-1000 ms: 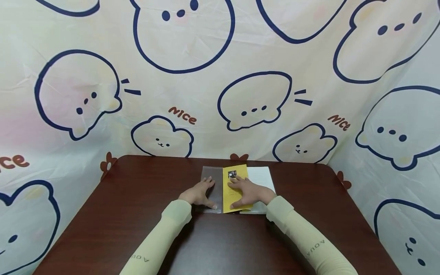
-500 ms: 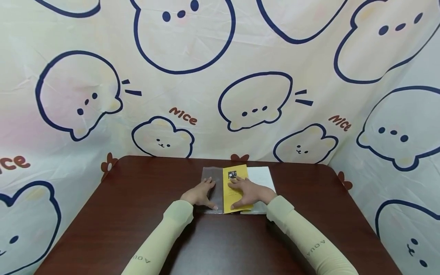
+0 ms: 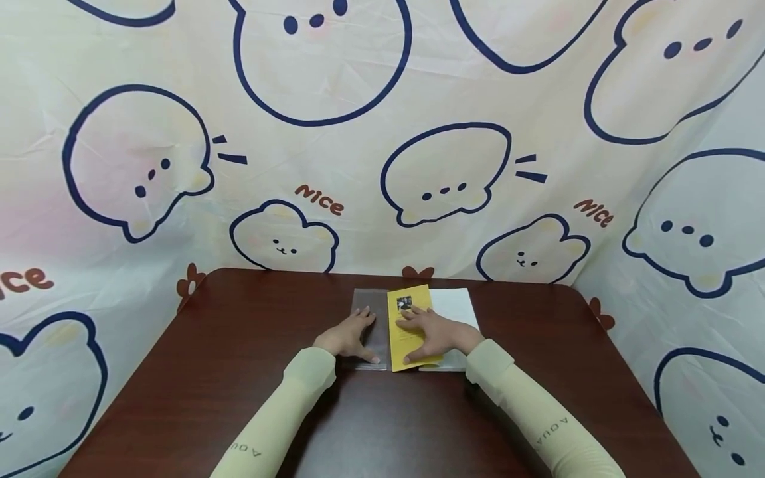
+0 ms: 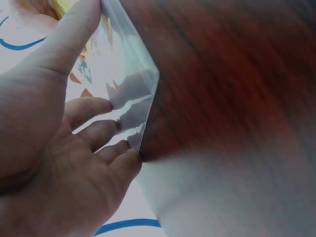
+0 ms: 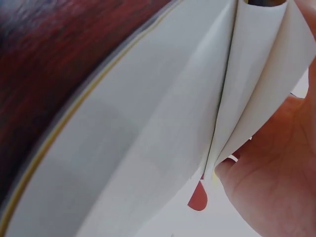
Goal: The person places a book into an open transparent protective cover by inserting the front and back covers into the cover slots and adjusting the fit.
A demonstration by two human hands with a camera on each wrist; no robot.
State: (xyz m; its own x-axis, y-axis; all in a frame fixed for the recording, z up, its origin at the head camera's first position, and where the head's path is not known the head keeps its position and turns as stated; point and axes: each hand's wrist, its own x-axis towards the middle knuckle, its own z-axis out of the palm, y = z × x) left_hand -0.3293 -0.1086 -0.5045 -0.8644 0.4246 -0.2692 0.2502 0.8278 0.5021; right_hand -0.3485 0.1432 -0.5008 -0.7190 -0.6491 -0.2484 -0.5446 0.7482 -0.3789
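An opened book lies near the far edge of the table. Its yellow cover (image 3: 399, 348), with a small dark picture near the top, lies over the left part of its white pages (image 3: 455, 303). A clear plastic book cover (image 3: 379, 328) extends flat to the left. Fingers spread, my left hand (image 3: 345, 337) rests on this plastic. My right hand (image 3: 441, 333) lies across the yellow cover, thumb toward its near edge. The left wrist view shows fingertips at the clear plastic's edge (image 4: 143, 64). Curved white sheets (image 5: 113, 128) stand beside my right palm (image 5: 276, 168) in the right wrist view.
The dark brown wooden table (image 3: 239, 318) has rounded far corners. Behind it and along both sides hangs a pale curtain (image 3: 352, 153) printed with blue-outlined cartoon animals.
The near-left corner of the yellow cover has shifted slightly to the right, along with my right thumb. My left hand stays in place on the plastic.
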